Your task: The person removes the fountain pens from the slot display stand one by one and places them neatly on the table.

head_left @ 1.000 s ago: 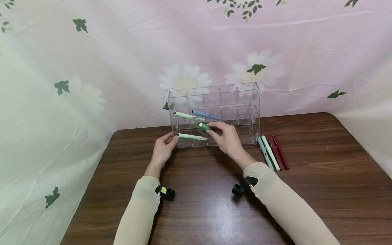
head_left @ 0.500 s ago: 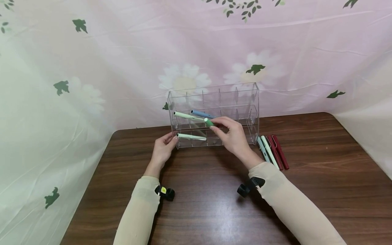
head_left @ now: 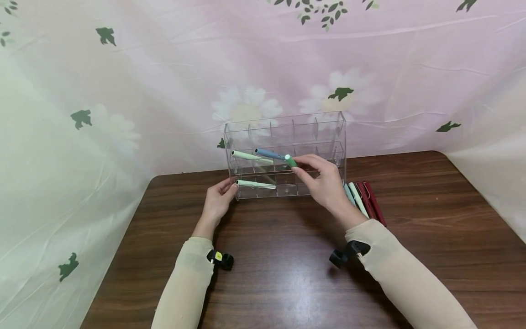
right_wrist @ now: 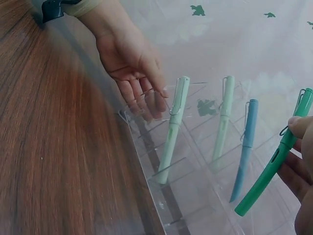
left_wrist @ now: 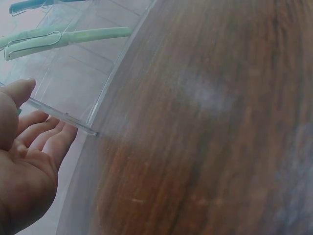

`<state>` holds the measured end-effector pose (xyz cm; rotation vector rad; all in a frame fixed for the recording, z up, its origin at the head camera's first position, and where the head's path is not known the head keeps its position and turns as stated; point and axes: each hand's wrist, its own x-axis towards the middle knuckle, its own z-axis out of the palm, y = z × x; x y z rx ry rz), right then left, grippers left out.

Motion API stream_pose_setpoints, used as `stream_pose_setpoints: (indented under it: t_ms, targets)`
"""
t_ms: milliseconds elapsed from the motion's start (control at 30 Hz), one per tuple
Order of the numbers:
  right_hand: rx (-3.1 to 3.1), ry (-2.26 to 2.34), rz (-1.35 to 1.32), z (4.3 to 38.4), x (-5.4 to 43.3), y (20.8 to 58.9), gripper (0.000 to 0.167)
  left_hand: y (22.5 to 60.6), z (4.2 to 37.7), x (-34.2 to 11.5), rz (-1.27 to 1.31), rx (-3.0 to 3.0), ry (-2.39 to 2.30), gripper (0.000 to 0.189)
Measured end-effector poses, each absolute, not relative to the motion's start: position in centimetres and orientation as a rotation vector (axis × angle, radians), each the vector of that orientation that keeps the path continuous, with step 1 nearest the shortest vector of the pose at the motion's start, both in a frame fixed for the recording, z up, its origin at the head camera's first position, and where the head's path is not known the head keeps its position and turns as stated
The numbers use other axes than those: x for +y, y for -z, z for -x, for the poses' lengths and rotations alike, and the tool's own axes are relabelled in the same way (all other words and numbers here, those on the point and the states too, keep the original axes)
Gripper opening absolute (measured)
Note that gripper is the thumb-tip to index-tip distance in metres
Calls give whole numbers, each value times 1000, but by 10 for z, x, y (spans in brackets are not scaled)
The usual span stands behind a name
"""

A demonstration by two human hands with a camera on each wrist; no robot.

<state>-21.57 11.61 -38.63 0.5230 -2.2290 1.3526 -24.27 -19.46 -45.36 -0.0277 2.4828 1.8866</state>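
A clear plastic compartment rack (head_left: 287, 189) stands on the table near the cloth backdrop. My left hand (head_left: 217, 201) holds its left side wall, with the thumb on one side and the fingers on the other in the left wrist view. My right hand (head_left: 326, 183) pinches a green pen (right_wrist: 275, 166) by its upper part, tilted in front of the middle row; whether its lower end touches the rack I cannot tell. Inside the rack lean a pale green pen (head_left: 256, 184) in the bottom row, another pale green pen (head_left: 246, 156) and a blue pen (head_left: 269, 154) higher up.
Right of the rack, several pens lie side by side on the brown wooden table (head_left: 271, 274): a grey-blue pen (head_left: 349, 193), partly hidden, a pale green pen (head_left: 359, 200) and dark red pens (head_left: 375, 203). A patterned cloth (head_left: 172, 91) hangs behind.
My right hand has moved to the right and slightly up along the rack, carrying the green pen. My left hand has stayed at the rack's left side.
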Motion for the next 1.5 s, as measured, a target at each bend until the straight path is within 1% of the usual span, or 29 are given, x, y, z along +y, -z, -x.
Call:
stream_pose_setpoints:
  t_ms: [333,600,1500]
  targets:
    - [-2194,-1330,-516,209,133,386,24,454,242,-195,25,2509,-1860,46]
    - [-2160,-1351,-514,206,147,385,21,454,242,-195,4,2511,-1865,47]
    - [-2275,-1287,-416,192,190,393,22,453,241,-194,8,2514,-1846,49]
